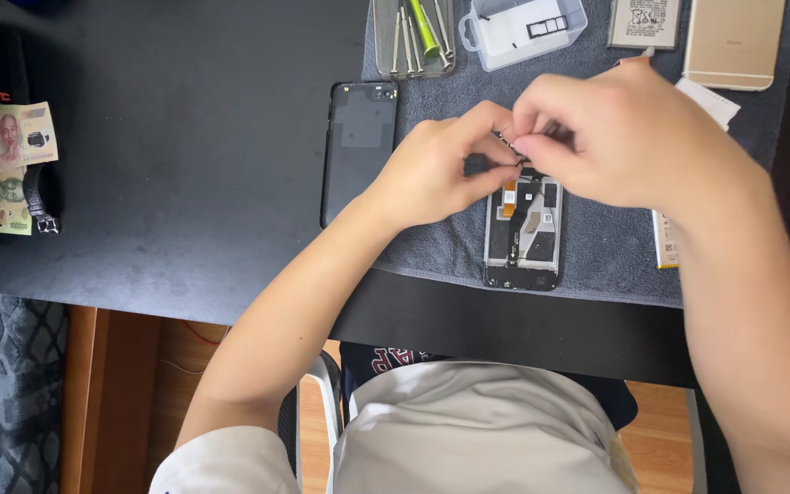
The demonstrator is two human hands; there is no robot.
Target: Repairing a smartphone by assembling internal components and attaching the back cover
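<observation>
opened phone (pixel 523 233): lies flat, back off and insides up, on the near part of the grey cloth mat (pixel 596 247), directly under both hands so the work sits over it
left hand (pixel 436 169): just above the phone's top end; fingers pinched nearly shut on a small dark part (pixel 507 144), too small to tell what kind
right hand (pixel 619 133): meets the left over the same spot; fingers curled tight on that part from the other side, so it is steadied between both hands
black back cover (pixel 358 151): laid flat at the mat's left edge, partly on the dark surface (pixel 166 165), apart from the hands
banknotes (pixel 2 155): at the far left edge of the surface, well apart
clear tool tray (pixel 413 37): at the far edge; holds thin metal tools and one green-handled one
clear plastic box (pixel 528 27): beside the tray; a white card-like piece inside
battery (pixel 644 23): flat, next to the box
gold phone (pixel 733 41): face down, far right
</observation>
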